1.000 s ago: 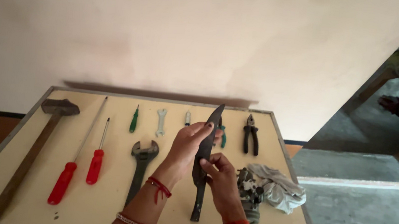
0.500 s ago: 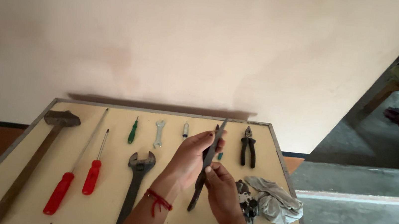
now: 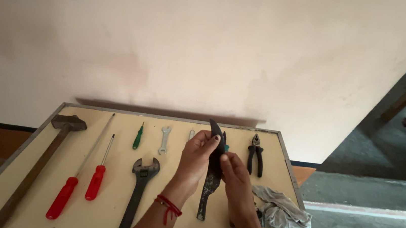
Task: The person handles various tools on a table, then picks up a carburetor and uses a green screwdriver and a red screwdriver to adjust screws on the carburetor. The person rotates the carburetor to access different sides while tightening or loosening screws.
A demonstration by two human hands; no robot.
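Both hands grasp the dark metal snips [image 3: 212, 173] above the table [image 3: 126, 120], near its far edge: the left hand [image 3: 197, 156] pinches the upper blade, the right hand [image 3: 236, 181] clasps the middle. Since half a second ago the snips have turned broadside, their wide blade now showing instead of a thin edge, handles pointing toward the near edge. The adjustable wrench [image 3: 139, 193] and grey rag [image 3: 280, 214] lie unmoved.

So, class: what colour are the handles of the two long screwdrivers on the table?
Red, on both screwdrivers, clearest in the head view.

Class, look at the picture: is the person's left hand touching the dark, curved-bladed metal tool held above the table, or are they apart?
Touching. The head view shows the left hand with its fingers wrapped on the upper part of the dark curved-bladed metal tool.
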